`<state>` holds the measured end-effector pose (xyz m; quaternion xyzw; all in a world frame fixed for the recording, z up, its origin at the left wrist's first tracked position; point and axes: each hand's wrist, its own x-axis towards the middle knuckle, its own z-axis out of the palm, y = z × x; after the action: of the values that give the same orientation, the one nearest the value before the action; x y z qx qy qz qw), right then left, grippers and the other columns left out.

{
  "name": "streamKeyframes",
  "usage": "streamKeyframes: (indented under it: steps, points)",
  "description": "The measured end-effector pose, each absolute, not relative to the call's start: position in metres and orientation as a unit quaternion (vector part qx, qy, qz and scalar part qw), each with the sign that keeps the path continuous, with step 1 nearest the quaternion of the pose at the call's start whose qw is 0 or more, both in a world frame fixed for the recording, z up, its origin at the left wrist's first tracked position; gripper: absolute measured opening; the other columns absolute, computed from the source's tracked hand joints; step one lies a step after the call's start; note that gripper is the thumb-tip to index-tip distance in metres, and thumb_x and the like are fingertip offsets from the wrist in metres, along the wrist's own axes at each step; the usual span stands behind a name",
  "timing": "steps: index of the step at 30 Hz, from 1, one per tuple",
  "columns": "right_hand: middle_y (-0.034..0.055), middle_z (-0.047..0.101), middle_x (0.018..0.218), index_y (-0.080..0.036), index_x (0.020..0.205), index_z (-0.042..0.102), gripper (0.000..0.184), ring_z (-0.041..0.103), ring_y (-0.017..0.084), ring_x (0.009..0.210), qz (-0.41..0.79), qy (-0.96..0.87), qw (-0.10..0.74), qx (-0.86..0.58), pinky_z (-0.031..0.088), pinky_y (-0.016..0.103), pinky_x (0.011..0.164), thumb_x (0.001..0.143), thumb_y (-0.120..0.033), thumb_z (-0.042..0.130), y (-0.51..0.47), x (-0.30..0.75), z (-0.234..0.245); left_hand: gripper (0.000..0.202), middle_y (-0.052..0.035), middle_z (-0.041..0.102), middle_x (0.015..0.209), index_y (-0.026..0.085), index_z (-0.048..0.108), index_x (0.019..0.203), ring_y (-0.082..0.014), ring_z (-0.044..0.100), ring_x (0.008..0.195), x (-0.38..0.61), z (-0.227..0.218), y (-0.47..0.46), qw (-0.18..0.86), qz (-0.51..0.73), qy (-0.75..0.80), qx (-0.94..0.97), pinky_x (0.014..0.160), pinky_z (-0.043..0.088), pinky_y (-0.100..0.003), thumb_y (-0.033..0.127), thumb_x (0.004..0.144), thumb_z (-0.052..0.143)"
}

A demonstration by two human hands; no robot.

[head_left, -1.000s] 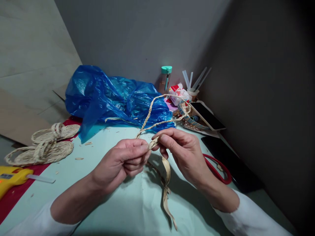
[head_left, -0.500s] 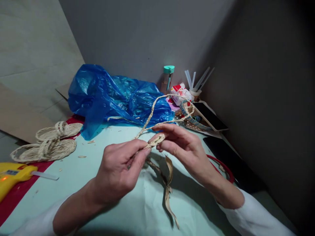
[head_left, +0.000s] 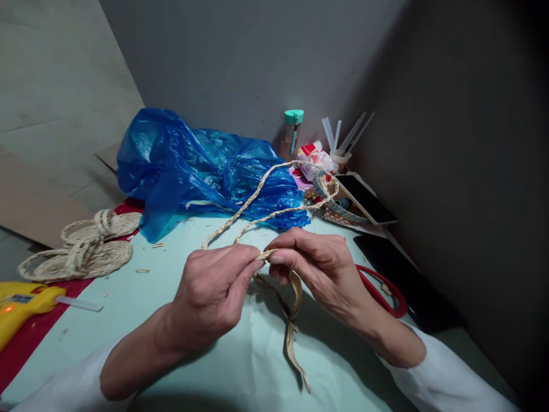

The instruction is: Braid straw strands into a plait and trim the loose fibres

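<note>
Between my two hands runs a pale braided cord (head_left: pixel 262 182) of plant fibre. My left hand (head_left: pixel 217 289) pinches it between thumb and bent forefinger, and the other fingers are curled. Fingertip to fingertip with it, my right hand (head_left: pixel 315 260) pinches the short piece of cord showing between them. A long loop of the cord rises behind the hands over a blue plastic bag. Below the fingers hang the cord's loose ends (head_left: pixel 291 343), dry and leaf-like, over the pale green cloth (head_left: pixel 257 366). What lies inside the left palm is hidden.
Two woven sandals (head_left: pixel 96 252) lie at left, beyond a yellow glue gun (head_left: pixel 26 306) with its light on. At the back are the blue plastic bag (head_left: pixel 201 171), a bottle (head_left: pixel 292 134) and a cup of glue sticks (head_left: pixel 340 155). A red ring (head_left: pixel 397 297) and a phone (head_left: pixel 366 197) are right.
My right fingers have closed onto the cord and moved slightly down. The small folded loop at the fingertips no longer shows; the long loop behind has shifted left at its near end.
</note>
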<state>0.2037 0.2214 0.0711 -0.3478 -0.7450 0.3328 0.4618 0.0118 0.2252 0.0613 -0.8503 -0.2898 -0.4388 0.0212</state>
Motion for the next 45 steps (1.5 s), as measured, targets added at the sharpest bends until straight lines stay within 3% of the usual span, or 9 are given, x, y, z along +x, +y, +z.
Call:
streamKeyframes:
  steps: [9, 16, 20, 24, 33, 36, 39, 42, 45]
  points:
    - [-0.0024, 0.073, 0.069, -0.019, 0.094, 0.075, 0.010, 0.071, 0.011, 0.059, 0.462, -0.666, 0.475, -0.341, 0.055, 0.020, 0.063, 0.091, -0.025, 0.067, 0.224, 0.204, 0.064, 0.018, 0.0012, 0.061, 0.059, 0.018, 0.059, 0.084, -0.0130, 0.056, 0.052, 0.012, 0.055, 0.228, 0.114, -0.469, -0.256, -0.838, 0.054, 0.042, -0.025, 0.000, 0.084, 0.058]
    - [0.0005, 0.077, 0.086, -0.021, 0.104, 0.075, 0.026, 0.072, 0.013, 0.070, 0.458, -0.657, 0.488, -0.348, 0.057, 0.023, 0.068, 0.078, -0.024, 0.079, 0.224, 0.202, 0.064, 0.017, 0.0010, 0.060, 0.058, 0.016, 0.063, 0.088, -0.0132, 0.055, 0.051, 0.010, 0.051, 0.228, 0.112, -0.471, -0.256, -0.837, 0.052, 0.041, -0.026, 0.001, 0.084, 0.056]
    - [0.0012, 0.077, 0.082, -0.019, 0.107, 0.072, 0.021, 0.069, 0.011, 0.067, 0.466, -0.645, 0.497, -0.347, 0.056, 0.023, 0.069, 0.090, -0.031, 0.066, 0.221, 0.201, 0.068, 0.012, 0.0019, 0.067, 0.069, 0.017, 0.064, 0.087, -0.0101, 0.059, 0.056, 0.002, 0.057, 0.237, 0.083, -0.496, -0.322, -0.802, 0.056, 0.044, -0.020, 0.008, 0.089, 0.058]
    - [0.0014, 0.074, 0.075, -0.016, 0.100, 0.071, 0.025, 0.062, 0.010, 0.058, 0.418, -0.615, 0.528, -0.410, 0.052, 0.021, 0.058, 0.096, -0.038, 0.058, 0.228, 0.208, 0.068, 0.014, 0.0068, 0.052, 0.059, 0.018, 0.063, 0.080, -0.0086, 0.043, 0.048, -0.012, 0.064, 0.255, 0.071, -0.554, -0.419, -0.716, 0.049, 0.034, -0.022, 0.012, 0.091, 0.058]
    - [0.0026, 0.074, 0.083, -0.017, 0.091, 0.073, 0.023, 0.063, 0.014, 0.068, 0.275, -0.768, 0.320, -0.483, 0.043, 0.025, 0.064, 0.094, -0.036, 0.059, 0.238, 0.222, 0.075, 0.016, 0.0003, 0.069, 0.072, 0.020, 0.067, 0.078, -0.0137, 0.058, 0.062, -0.007, 0.048, 0.268, 0.012, -0.496, -0.434, -0.752, 0.063, 0.045, -0.025, 0.022, 0.091, 0.057]
    - [0.0027, 0.069, 0.072, -0.018, 0.080, 0.071, 0.027, 0.055, 0.014, 0.062, 0.265, -0.824, 0.173, -0.470, 0.034, 0.027, 0.059, 0.088, -0.043, 0.064, 0.230, 0.215, 0.076, 0.019, -0.0004, 0.070, 0.071, 0.020, 0.067, 0.077, -0.0151, 0.060, 0.064, -0.009, 0.045, 0.274, 0.000, -0.464, -0.445, -0.766, 0.064, 0.044, -0.026, 0.025, 0.092, 0.055]
    - [0.0027, 0.062, 0.064, -0.018, 0.070, 0.064, 0.020, 0.045, 0.012, 0.056, 0.261, -0.838, 0.073, -0.474, 0.026, 0.028, 0.055, 0.082, -0.033, 0.067, 0.223, 0.206, 0.070, 0.022, 0.0006, 0.066, 0.065, 0.020, 0.066, 0.073, -0.0145, 0.056, 0.058, -0.011, 0.042, 0.279, -0.006, -0.441, -0.462, -0.770, 0.059, 0.040, -0.026, 0.025, 0.091, 0.054]
    - [0.0011, 0.060, 0.065, -0.018, 0.073, 0.061, 0.010, 0.045, 0.011, 0.056, 0.314, -0.816, 0.111, -0.473, 0.029, 0.026, 0.054, 0.082, -0.021, 0.061, 0.223, 0.203, 0.064, 0.022, 0.0015, 0.063, 0.062, 0.020, 0.065, 0.073, -0.0136, 0.052, 0.055, -0.011, 0.041, 0.280, -0.009, -0.441, -0.476, -0.761, 0.059, 0.038, -0.027, 0.026, 0.091, 0.054]
    - [-0.0019, 0.059, 0.065, -0.018, 0.076, 0.056, 0.016, 0.051, 0.011, 0.057, 0.503, -0.715, 0.216, -0.435, 0.036, 0.022, 0.053, 0.083, -0.028, 0.067, 0.229, 0.207, 0.063, 0.020, 0.0029, 0.061, 0.062, 0.020, 0.064, 0.074, -0.0126, 0.050, 0.055, -0.010, 0.044, 0.278, -0.012, -0.458, -0.482, -0.747, 0.059, 0.038, -0.026, 0.026, 0.091, 0.054]
